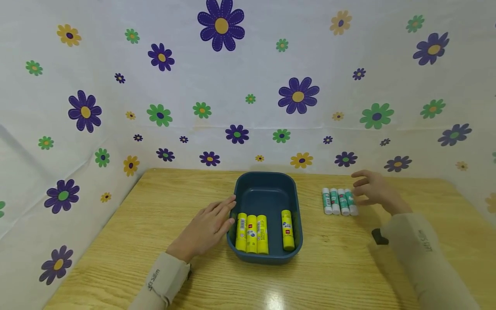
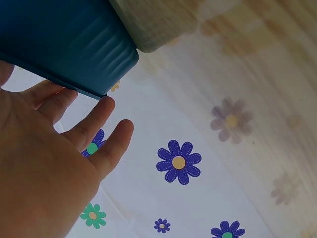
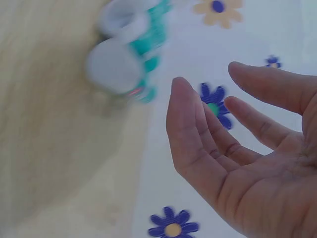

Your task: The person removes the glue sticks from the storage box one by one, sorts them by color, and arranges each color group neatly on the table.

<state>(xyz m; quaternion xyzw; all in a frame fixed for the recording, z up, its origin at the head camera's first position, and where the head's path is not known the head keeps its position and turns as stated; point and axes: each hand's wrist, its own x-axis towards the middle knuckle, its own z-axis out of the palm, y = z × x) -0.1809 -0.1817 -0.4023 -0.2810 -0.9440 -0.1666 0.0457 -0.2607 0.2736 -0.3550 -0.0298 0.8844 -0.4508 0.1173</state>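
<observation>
A dark blue plastic bin (image 1: 267, 259) stands on the table, with several yellow glue sticks inside: three side by side at the left, and one yellow glue stick (image 1: 287, 230) apart at the right wall. My left hand (image 1: 204, 230) rests its fingers along the bin's left rim; in the left wrist view those fingertips (image 2: 106, 105) touch the rim. To the right of the bin, several white-and-green glue sticks (image 1: 335, 201) lie in a row. Just beside the rightmost one hovers my right hand (image 1: 376, 191), its fingers loosely bent and holding nothing.
A wooden table (image 1: 155, 206) carries everything. Behind it and at the left hangs a white cloth (image 1: 248, 73) printed with flowers. Small black pieces sit by both wrists, one at the right cuff (image 1: 379, 237).
</observation>
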